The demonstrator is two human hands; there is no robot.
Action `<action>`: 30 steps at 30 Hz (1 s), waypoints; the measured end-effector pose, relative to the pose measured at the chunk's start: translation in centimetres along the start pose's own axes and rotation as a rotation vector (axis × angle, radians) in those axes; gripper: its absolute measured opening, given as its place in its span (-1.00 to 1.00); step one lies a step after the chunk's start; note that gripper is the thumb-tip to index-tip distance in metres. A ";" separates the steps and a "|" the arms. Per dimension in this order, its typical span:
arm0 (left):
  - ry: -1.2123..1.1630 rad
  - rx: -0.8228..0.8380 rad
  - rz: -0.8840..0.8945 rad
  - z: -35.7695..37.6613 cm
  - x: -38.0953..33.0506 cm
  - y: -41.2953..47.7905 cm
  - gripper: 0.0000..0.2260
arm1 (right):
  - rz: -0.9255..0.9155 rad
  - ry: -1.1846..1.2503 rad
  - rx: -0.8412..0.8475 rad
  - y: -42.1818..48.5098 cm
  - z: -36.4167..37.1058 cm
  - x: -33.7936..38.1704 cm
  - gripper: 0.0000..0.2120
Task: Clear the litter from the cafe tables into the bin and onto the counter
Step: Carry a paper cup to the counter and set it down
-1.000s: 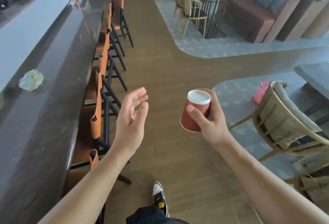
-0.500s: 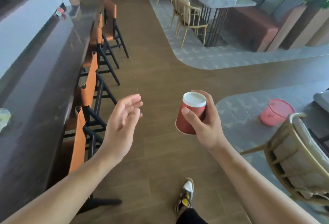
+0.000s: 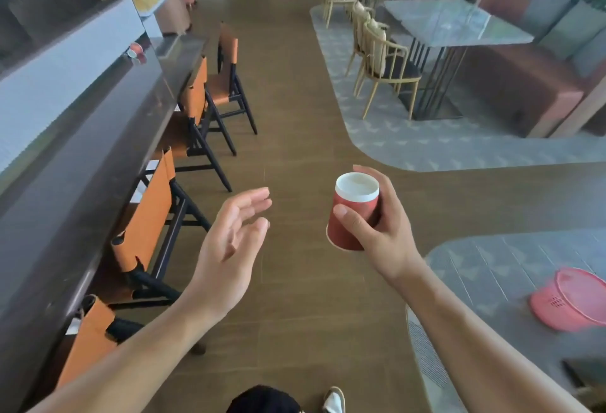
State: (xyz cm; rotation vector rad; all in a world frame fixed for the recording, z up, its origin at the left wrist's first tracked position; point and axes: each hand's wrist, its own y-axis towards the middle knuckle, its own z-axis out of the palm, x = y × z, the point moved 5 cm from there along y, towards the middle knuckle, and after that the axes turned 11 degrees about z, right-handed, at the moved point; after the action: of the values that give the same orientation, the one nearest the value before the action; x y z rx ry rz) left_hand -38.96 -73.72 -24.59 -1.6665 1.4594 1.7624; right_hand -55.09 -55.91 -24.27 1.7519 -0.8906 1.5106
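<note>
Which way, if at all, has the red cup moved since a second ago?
Yes. The right hand has carried the red cup forward down the aisle: the pink bin, earlier ahead of it, now lies behind.

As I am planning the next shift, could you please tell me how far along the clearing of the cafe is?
Looks done: a small red item, perhaps a cup, already lies on the counter. In hand: the right hand grips a red paper cup over the aisle; the left hand is open and empty. Left: putting this cup on the counter or in the pink bin.
</note>
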 end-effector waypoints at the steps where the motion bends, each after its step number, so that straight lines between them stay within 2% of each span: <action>1: 0.003 -0.003 -0.007 0.3 0.6 1.5 -0.59 | 0.000 0.005 0.011 1.9 -0.3 0.1 -0.35; 9: 0.014 -0.034 0.009 0.8 7.3 14.5 -0.57 | 0.012 -0.002 0.044 17.1 -1.4 -1.5 -0.36; 16: 0.025 -0.092 0.015 -1.1 15.9 28.4 -0.57 | 0.004 -0.007 0.035 33.7 0.5 -2.7 -0.34; 30: -0.006 -0.130 0.011 -3.8 29.0 56.3 -0.68 | -0.008 -0.004 -0.012 64.7 2.8 -2.4 -0.35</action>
State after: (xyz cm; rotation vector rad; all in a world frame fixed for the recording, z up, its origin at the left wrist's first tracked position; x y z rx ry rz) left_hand -88.95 -112.79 -24.00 -1.7169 1.3807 1.9038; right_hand -107.43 -94.09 -24.20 1.7490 -0.8913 1.4941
